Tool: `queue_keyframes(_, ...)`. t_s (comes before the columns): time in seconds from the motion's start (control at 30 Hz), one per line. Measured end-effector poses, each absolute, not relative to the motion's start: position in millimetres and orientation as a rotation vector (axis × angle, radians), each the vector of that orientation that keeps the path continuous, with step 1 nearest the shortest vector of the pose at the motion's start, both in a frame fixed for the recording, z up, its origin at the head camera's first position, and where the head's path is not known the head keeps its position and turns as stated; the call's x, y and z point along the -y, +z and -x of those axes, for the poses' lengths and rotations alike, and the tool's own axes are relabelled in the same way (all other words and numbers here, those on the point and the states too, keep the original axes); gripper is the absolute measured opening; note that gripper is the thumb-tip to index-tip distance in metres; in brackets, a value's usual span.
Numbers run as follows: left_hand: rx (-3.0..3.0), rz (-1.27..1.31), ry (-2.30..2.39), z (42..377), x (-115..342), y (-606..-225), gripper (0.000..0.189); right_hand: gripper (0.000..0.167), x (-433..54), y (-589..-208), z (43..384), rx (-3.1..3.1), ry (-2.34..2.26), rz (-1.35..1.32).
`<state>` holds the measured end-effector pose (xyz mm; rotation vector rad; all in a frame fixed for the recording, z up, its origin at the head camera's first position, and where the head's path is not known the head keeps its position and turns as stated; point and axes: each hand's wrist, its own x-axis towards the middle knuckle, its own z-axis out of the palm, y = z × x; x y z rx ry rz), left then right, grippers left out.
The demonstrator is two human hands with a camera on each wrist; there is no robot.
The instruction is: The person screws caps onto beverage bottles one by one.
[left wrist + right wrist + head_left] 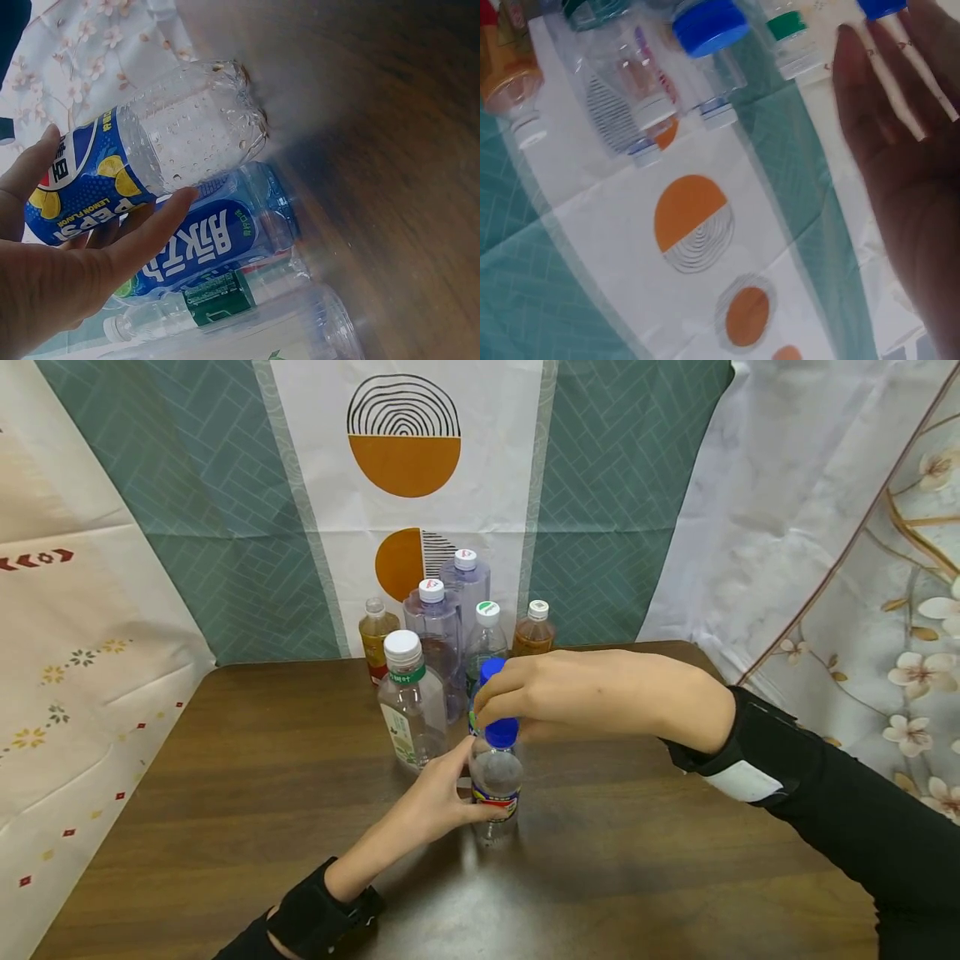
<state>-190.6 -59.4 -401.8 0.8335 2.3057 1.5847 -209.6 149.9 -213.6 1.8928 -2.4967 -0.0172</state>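
Observation:
A clear Pepsi bottle (497,772) with a blue label stands upright on the table, beads of liquid showing inside it in the left wrist view. My left hand (442,797) grips it around the label, thumb on the near side. Over its top, my right hand (592,693) reaches down with the fingers at the blue cap (502,733), pinching it. The right wrist view catches this cap (881,6) only at the upper edge, beside the fingers. Just behind stands a second blue-capped bottle, its blue label (214,240) plain in the left wrist view.
A large white-capped bottle (408,706) stands left of the Pepsi bottle. Behind are two tall purplish bottles (465,581), a green-labelled bottle (486,639) and two amber-coloured ones (534,631). A patterned cloth (615,502) hangs behind the wooden table (247,793).

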Motion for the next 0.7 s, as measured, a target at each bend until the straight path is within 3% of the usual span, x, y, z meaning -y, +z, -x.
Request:
queue_keyframes(0.23, -2.304, -0.833, 1.586, 191.3, 58.9, -401.5, 0.068, 0.03, -152.5, -216.7, 214.8, 2.411, -0.066, -2.015)
queue_keyframes(0.4, -2.296, -0.844, 1.597, 191.9, 58.5, -400.9, 0.068, 0.023, -148.1, -218.3, 212.1, 2.45, -0.102, -1.912)
queue_keyframes(0.7, -2.295, -0.83, 1.598, 191.9, 59.0, -400.5, 0.066, 0.028, -138.8, -220.9, 202.1, 2.532, -0.288, -1.701)
